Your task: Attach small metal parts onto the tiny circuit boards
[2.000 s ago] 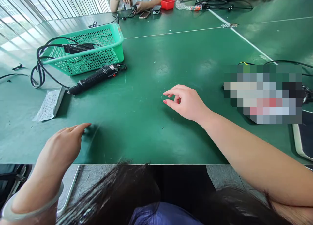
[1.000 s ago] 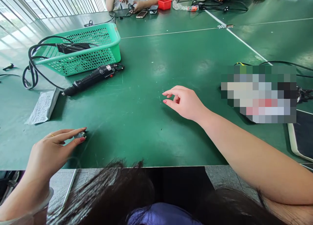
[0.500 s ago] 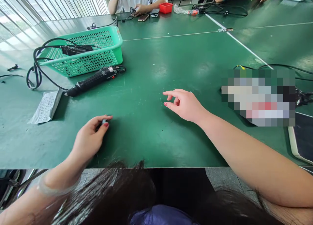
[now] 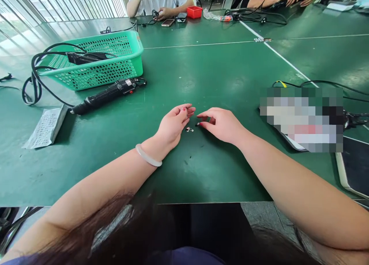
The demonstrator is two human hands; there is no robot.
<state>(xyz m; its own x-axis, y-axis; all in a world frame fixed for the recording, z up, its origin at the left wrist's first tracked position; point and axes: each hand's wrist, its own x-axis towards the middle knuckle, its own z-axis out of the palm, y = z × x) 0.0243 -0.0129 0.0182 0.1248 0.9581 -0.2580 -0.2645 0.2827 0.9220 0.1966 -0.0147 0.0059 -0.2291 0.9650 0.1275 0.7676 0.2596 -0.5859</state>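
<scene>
My left hand (image 4: 173,125) is at the middle of the green table (image 4: 173,176), palm turned up, thumb bent over the fingers; whether anything small lies in it is hidden. Just below its fingers some small metal parts (image 4: 189,130) lie on the table. Facing it from the right, my right hand (image 4: 223,125) has its thumb and index finger near each other, with a tiny dark piece (image 4: 197,124) at the thumb tip. On the left lies a black electric screwdriver (image 4: 108,96) with a cable.
A green basket (image 4: 95,71) holding a black cabled item stands at the back left, a folded paper (image 4: 47,126) near it. At right are a blurred-out object (image 4: 301,121) and a dark tablet-like item (image 4: 356,165). Two people sit across the table, near a red box (image 4: 194,12).
My left hand has moved right and forward from the left side of the table, up to my right hand. Small metal parts now show between the hands. The view has shifted slightly.
</scene>
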